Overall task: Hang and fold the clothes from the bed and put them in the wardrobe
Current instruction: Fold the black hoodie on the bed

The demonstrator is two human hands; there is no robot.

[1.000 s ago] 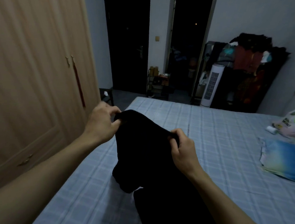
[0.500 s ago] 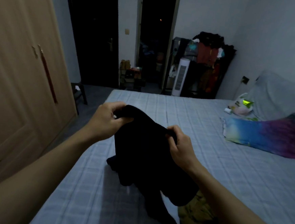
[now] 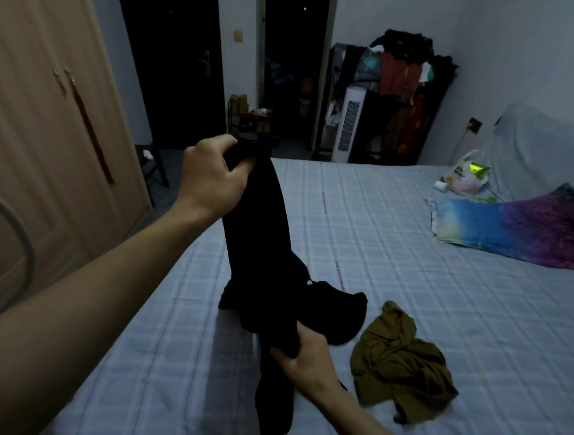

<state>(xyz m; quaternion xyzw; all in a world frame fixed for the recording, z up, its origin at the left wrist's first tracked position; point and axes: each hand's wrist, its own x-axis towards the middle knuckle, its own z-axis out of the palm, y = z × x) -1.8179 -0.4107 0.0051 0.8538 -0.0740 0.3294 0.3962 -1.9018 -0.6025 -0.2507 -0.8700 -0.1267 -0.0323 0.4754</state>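
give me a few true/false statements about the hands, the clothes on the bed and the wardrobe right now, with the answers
1. The left hand grips the top end of the black garment and holds it up. True.
2. The right hand is empty and rests flat on the bed. False: it holds a grip on a lower part of the black garment.
3. An olive garment lies crumpled on the bed beside the right hand. True.
4. The wardrobe doors stand wide open. False: the doors in view are closed.
5. The olive garment is neatly folded. False: it lies in a loose heap.
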